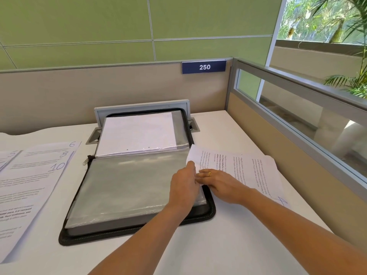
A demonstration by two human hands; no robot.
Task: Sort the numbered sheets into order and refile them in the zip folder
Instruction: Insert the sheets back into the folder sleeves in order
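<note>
A: Where is the white printed sheet (248, 171) kept?
B: Pressed flat-fingered by the right hand (218, 182) beside the open black zip folder (198, 216), toward the white desk's (218, 245) right edge; the left hand's (183, 185) grip cannot be told.

an office cubicle is shown: a white desk (228, 132) is enclosed by a low beige partition (99, 92) across the middle of the frame and a glazed, metal-framed divider (297, 100) at the right. a blue plate (204, 67) marked 250 is fixed to the partition's top edge. green wall panels (79, 26) are seen above, a window (327, 16) at upper right. printed numbered sheets (33, 175) and a zip folder (127, 187) are laid out on the desk
</note>
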